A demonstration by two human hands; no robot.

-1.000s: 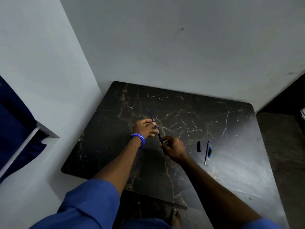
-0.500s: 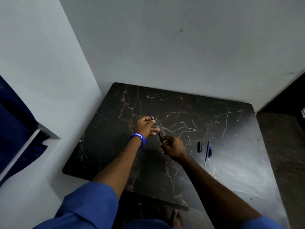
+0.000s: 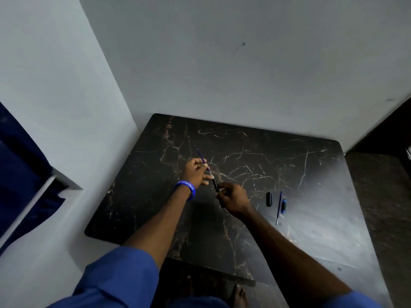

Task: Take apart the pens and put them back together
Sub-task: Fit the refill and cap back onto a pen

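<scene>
Head view: left hand (image 3: 195, 172) pinches the thin blue refill (image 3: 202, 159), grip closed on it; the refill's lower end meets the black barrel (image 3: 215, 185). Right hand (image 3: 232, 200) is closed round that barrel, likely steadying it so both line up. Right of the barrel on the counter (image 3: 311, 174): black cap (image 3: 269, 198), second refill (image 3: 278, 207), blue cap (image 3: 283, 206), parked clear of the work.

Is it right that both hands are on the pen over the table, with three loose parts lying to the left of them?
Not quite. In the head view the black cap, refill and blue cap lie right of the hands, not left. The rest holds.
</scene>
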